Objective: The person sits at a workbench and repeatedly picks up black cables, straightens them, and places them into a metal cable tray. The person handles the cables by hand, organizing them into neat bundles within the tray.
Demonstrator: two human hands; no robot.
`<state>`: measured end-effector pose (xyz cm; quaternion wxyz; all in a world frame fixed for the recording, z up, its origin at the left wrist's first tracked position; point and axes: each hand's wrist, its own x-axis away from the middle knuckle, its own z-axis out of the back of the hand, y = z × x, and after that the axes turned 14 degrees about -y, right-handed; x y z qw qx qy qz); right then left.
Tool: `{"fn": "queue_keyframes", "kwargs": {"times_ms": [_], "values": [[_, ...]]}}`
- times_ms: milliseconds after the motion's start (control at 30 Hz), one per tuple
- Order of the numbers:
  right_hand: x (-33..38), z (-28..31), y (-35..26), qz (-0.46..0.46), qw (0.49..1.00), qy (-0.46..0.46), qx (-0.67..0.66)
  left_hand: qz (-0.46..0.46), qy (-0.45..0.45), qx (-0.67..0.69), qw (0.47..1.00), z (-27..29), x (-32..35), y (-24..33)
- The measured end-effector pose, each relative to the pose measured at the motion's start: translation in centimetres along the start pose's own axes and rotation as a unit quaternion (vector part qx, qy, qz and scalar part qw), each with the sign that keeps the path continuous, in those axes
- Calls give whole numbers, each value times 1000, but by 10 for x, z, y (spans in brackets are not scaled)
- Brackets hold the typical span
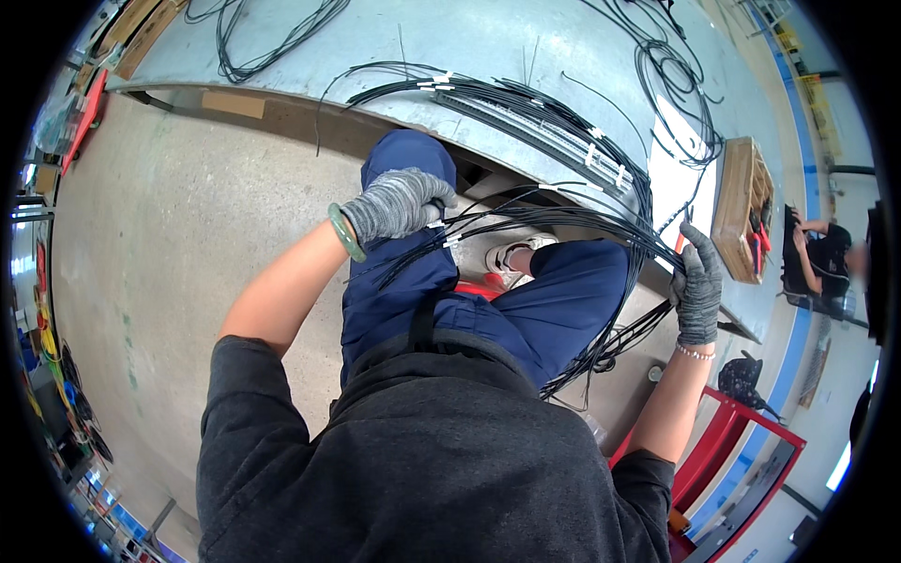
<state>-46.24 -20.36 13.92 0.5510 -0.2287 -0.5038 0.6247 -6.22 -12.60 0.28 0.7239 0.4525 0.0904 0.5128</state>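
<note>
A bundle of thin black cables [554,218] with white label sleeves stretches across my lap, its loose ends fanning out at the left. My left hand [399,205], in a grey knit glove, is closed on the cables near their labelled ends, above my left knee. Farther right, my right hand [697,289], gloved the same way, grips the thick part of the bundle beside the table edge. From there the cables hang down past my right thigh. A second row of labelled black cables [507,94] lies on the table along a slotted metal strip [535,127].
The grey table [347,33] spans the far side, its edge just past my knees. On it are cable coils [657,56], white paper [668,174] and a wooden box [737,211] with red-handled tools. A red metal frame [699,450] stands behind my right arm. Another person [826,258] is at far right.
</note>
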Motion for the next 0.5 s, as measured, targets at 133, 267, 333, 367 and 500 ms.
{"fn": "queue_keyframes", "kwargs": {"times_ms": [133, 267, 333, 367, 500], "values": [[0, 0, 0, 3, 1000, 4, 7, 11, -21, -86, 996, -1, 12, 4], [0, 0, 3, 2, 1000, 9, 2, 65, -43, -53, 996, -5, 9, 13], [-1, 1, 3, -4, 1000, 4, 0, 66, -42, 2, 997, -2, 10, 9], [-1, 2, 3, -2, 1000, 2, -4, 92, -55, 53, 993, -1, 10, 5], [-2, 8, 8, 1, 1000, -1, -9, 26, -68, 226, 971, 6, 9, -17]]}}
